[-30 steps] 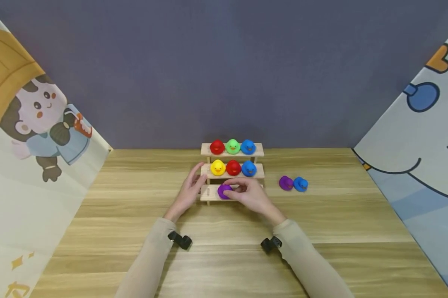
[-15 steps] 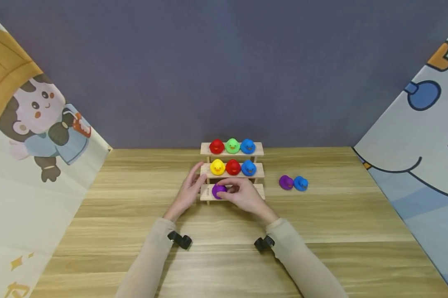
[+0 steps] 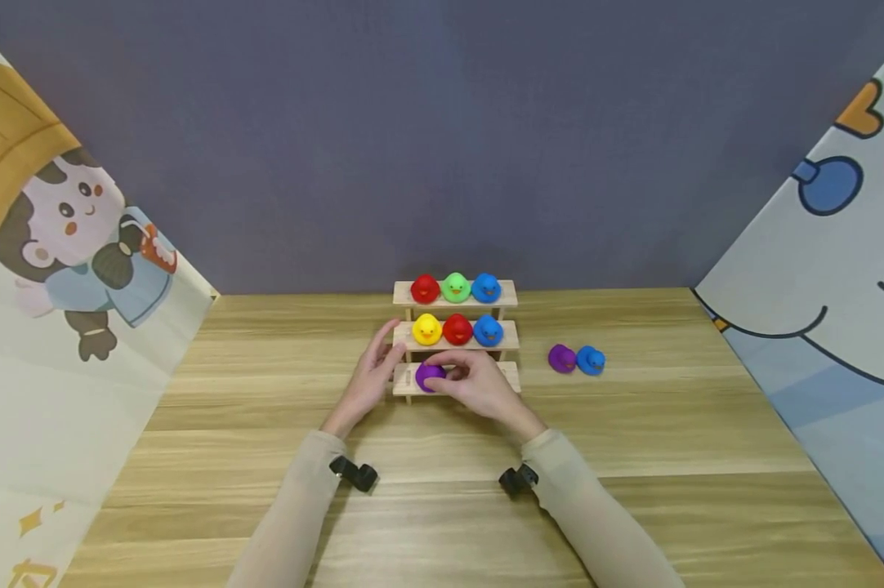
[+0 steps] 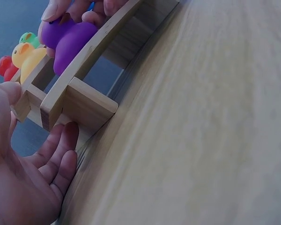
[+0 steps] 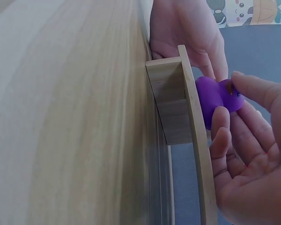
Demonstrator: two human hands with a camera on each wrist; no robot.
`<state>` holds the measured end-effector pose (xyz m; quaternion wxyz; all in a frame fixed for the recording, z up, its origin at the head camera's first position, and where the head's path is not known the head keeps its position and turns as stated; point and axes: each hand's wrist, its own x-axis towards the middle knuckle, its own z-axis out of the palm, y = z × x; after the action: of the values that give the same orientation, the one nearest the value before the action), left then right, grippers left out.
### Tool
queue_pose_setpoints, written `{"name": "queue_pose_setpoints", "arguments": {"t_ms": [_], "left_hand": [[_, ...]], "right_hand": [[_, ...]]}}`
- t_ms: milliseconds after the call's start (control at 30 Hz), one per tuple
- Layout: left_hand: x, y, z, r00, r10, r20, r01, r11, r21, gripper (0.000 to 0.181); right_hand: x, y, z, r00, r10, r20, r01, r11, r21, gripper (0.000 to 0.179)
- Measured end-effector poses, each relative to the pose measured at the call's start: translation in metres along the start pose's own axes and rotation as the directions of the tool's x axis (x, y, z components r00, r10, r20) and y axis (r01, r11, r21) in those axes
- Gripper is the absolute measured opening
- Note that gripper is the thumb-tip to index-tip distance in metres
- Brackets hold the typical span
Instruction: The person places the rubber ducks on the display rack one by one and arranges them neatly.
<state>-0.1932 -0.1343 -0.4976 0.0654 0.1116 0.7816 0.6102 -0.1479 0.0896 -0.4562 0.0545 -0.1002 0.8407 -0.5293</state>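
My right hand (image 3: pixel 480 385) pinches a purple rubber duck (image 3: pixel 427 376) between thumb and fingers, on the lowest step of a small wooden three-step rack (image 3: pixel 513 376). The right wrist view shows the duck (image 5: pixel 208 101) standing on the board, with the thumb at its head. At the rack's left end is my left hand (image 3: pixel 372 373). In the left wrist view its fingers (image 4: pixel 61 150) reach along the end of the rack, loosely extended, and its thumb lies by the middle step. The middle step carries a yellow duck (image 3: pixel 427 330), a red duck (image 3: pixel 457 330) and a blue duck (image 3: pixel 488 331).
On the top step stand another red duck (image 3: pixel 425 289), a green duck (image 3: pixel 456 287) and another blue duck (image 3: pixel 486 288). Right of the rack, a second purple duck (image 3: pixel 562 358) and a third blue duck (image 3: pixel 591 360) sit on the wooden table (image 3: pixel 633 441). A grey backdrop (image 3: pixel 457 147) rises behind.
My right hand has moved the purple duck left along the lowest step, mostly in the first half second. The left hand has stayed at the rack's left end.
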Motion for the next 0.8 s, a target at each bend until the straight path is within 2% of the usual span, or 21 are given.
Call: {"name": "queue_pose_setpoints", "arguments": {"t_ms": [333, 800], "left_hand": [[0.000, 0.001, 0.000, 1.000, 0.003, -0.006, -0.003, 1.000, 0.009, 0.057], [-0.001, 0.000, 0.001, 1.000, -0.003, -0.006, 0.003, 1.000, 0.003, 0.058]], "right_hand": [[0.000, 0.000, 0.001, 1.000, -0.004, -0.021, 0.004, 1.000, -0.026, 0.027], [-0.005, 0.007, -0.015, 1.000, 0.019, -0.003, -0.019, 0.997, 0.081, 0.031]]}}
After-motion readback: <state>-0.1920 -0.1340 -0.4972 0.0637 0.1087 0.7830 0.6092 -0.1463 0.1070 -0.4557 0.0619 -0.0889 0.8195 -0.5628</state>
